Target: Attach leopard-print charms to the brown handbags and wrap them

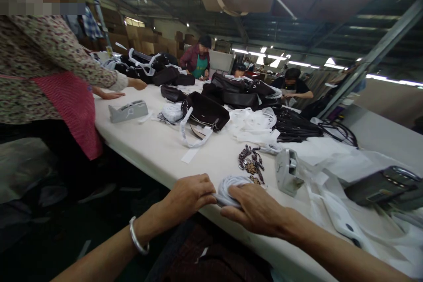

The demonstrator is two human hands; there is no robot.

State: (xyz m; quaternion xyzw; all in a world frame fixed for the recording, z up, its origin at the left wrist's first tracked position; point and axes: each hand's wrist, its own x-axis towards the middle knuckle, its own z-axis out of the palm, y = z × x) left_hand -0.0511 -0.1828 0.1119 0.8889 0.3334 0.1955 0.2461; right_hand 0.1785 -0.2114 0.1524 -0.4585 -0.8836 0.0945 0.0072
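Note:
Near the front edge of the white table, a coiled bundle of white cord (231, 185) is between my two hands. My right hand (253, 207) is closed around the coil from the right, thumb across it. On the left side, my left hand (194, 191) pinches the cord's strand beside the coil; a silver bangle is on that wrist. Just behind the coil lie dark beaded chains with gold-coloured ornaments (251, 166). A grey tape dispenser (288, 172) stands to the right of them.
On the table (142, 145) are a black bag (206, 112) with a wrapped handle, white strips (253, 124), black straps (294, 125) and a second dispenser (128, 111). A person in a floral top (42, 61) stands at left; others work farther back.

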